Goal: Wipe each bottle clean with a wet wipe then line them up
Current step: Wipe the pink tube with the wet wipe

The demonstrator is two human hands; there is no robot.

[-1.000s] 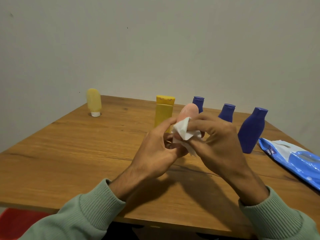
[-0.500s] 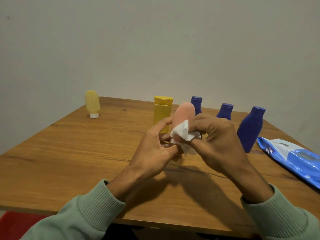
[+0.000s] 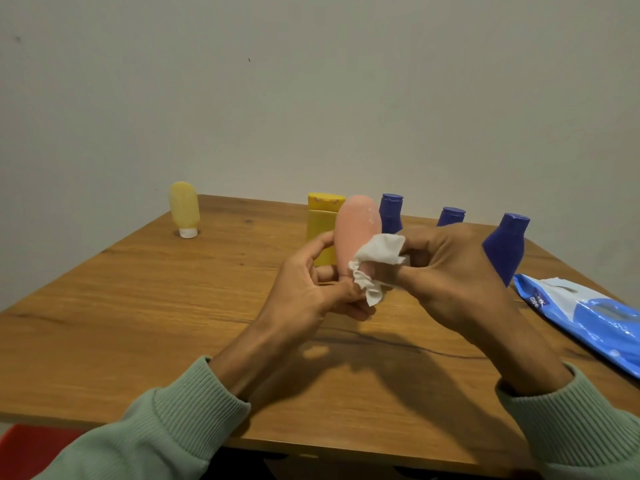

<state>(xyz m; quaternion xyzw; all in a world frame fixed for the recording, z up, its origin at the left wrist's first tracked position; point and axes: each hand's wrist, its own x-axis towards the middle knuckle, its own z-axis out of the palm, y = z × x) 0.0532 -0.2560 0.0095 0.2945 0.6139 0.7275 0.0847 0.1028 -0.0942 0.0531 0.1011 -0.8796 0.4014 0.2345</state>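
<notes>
Nearest, a red object (image 3: 20, 445) was seen below the table's (image 3: 138, 306) near edge, at the left. Above the table's middle the pink bottle (image 3: 356, 230) was held off the wood, roughly upright, rounded end up. Its lower end was gripped by the left hand (image 3: 311, 292), fingers curled round it and thumb laid along its side. A crumpled white wipe (image 3: 377, 258) was pinched in the right hand (image 3: 453, 271) and pressed against the bottle's right side. What the bottle held could not be told.

To the right a blue wipe pack (image 3: 588, 317) was lying flat on the table; its contents could not be seen. Just behind it a big blue bottle (image 3: 505, 247) was standing capped. Further back, a second blue bottle (image 3: 450, 216) was largely hidden by the right hand, and a third blue bottle (image 3: 391, 213) was partly covered by the pink one. A yellow bottle (image 3: 320, 233) was standing behind the left thumb, partly blocked. Well apart, at the far left corner, a pale tube (image 3: 184, 209) was set on its white cap.
</notes>
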